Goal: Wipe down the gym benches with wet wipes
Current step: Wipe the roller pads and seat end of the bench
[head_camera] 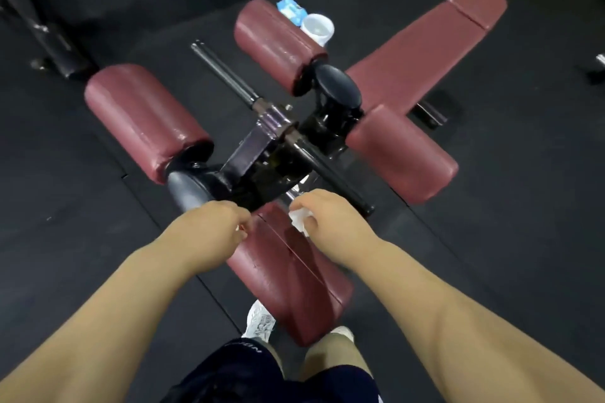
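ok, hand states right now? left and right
Left hand: fingers curled, pinching a small white scrap, probably a wipe.
Right hand: gripping a crumpled wipe at the bench pad.

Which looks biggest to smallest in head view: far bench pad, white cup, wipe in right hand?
1. far bench pad
2. white cup
3. wipe, mostly hidden in the right hand, so unsure against the cup.
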{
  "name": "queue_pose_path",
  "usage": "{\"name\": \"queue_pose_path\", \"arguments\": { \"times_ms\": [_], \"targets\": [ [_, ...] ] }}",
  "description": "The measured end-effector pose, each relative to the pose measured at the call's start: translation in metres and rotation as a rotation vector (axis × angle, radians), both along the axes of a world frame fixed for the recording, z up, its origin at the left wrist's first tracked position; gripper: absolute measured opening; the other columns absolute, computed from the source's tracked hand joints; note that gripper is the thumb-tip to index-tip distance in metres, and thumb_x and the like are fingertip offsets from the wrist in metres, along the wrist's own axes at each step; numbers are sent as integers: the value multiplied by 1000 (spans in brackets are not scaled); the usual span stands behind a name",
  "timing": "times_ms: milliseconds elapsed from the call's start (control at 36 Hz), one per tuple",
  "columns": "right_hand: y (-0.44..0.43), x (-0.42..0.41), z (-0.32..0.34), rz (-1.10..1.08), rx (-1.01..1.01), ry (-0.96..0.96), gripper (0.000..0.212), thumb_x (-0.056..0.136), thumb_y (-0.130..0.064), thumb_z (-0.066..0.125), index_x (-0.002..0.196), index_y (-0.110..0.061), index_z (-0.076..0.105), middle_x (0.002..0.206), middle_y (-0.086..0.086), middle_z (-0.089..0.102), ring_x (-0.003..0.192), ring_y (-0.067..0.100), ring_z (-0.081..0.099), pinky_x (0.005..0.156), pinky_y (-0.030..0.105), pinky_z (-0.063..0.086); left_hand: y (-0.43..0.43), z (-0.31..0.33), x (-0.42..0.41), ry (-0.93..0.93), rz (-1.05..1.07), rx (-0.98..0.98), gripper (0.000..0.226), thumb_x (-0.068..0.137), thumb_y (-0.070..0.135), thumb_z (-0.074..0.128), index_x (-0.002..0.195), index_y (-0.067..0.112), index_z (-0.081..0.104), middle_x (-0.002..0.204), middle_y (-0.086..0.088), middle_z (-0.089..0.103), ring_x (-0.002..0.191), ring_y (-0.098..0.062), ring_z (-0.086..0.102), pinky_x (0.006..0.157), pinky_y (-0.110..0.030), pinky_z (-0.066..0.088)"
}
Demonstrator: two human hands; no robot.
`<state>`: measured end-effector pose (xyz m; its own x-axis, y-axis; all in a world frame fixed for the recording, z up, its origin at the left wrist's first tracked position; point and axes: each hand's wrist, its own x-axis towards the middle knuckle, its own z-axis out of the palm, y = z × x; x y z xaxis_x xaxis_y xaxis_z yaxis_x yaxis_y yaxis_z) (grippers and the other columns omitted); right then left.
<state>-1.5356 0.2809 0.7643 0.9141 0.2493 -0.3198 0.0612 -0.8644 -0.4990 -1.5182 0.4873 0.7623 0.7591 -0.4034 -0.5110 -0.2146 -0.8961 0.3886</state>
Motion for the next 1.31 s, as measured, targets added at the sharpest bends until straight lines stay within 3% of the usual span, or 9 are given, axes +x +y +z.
{"name": "queue_pose_path", "arguments": {
  "times_ms": [139,333,556,667,750,861,1139,1222,1306],
  "targets": [
    [25,34,-12,156,102,-62,33,87,-1,49,117,-8,62,117,9,58,108,26,53,95,36,42,8,0,-15,-8,214,-10,26,96,28,46,119,32,58,119,13,54,107,-11,54,88,-28,45],
    [38,61,-21,438,189,103,29,96,-14,51,120,-6,63,124,5,52,109,14,51,95,12,32,5,-2,-44,50,498,14,29,97,30,42,122,34,56,122,10,53,112,-13,51,94,-34,44],
    [27,74,-28,626,172,81,18,90,-7,54,96,-10,70,109,1,53,95,15,54,89,23,42,-40,-4,-89,40,888,-18,27,95,33,43,117,34,59,106,7,56,98,-16,54,87,-36,47],
    [28,79,-28,614,143,42,19,91,-14,55,109,-13,62,108,3,56,96,18,55,83,25,42,-67,-7,-105,7,1020,-50,31,95,27,45,123,33,57,122,7,56,110,-16,52,94,-37,44],
    [30,80,-30,629,80,33,35,89,-9,53,124,-8,55,114,8,54,102,21,53,84,29,43,-84,-10,-117,0,1000,-47,37,97,25,45,132,32,50,136,9,50,120,-15,48,99,-36,41],
    [25,72,-33,660,43,-25,17,90,-3,46,97,-10,60,104,3,40,80,14,45,72,22,36,-103,-12,-130,24,952,-5,46,98,25,41,143,30,35,152,10,28,134,-15,37,105,-33,37],
    [-24,12,-38,666,132,-121,28,89,2,48,73,-20,48,95,2,44,82,19,51,77,31,46,-115,-23,-142,50,838,112,54,100,20,29,150,19,9,158,-1,7,117,-28,51,85,-33,43],
    [-48,-15,-40,801,217,-152,13,90,-1,54,84,-13,56,94,-1,43,81,10,43,77,28,43,-114,-34,-150,98,954,33,64,93,5,32,150,13,5,153,-10,26,107,-30,55,73,-34,43],
    [-66,-33,-42,964,244,-205,6,86,-1,58,85,-6,60,92,4,49,74,18,49,67,32,47,-110,-42,-162,153,1114,-172,68,91,7,32,151,21,4,116,-10,59,87,-27,59,73,-39,49]
  ]
}}
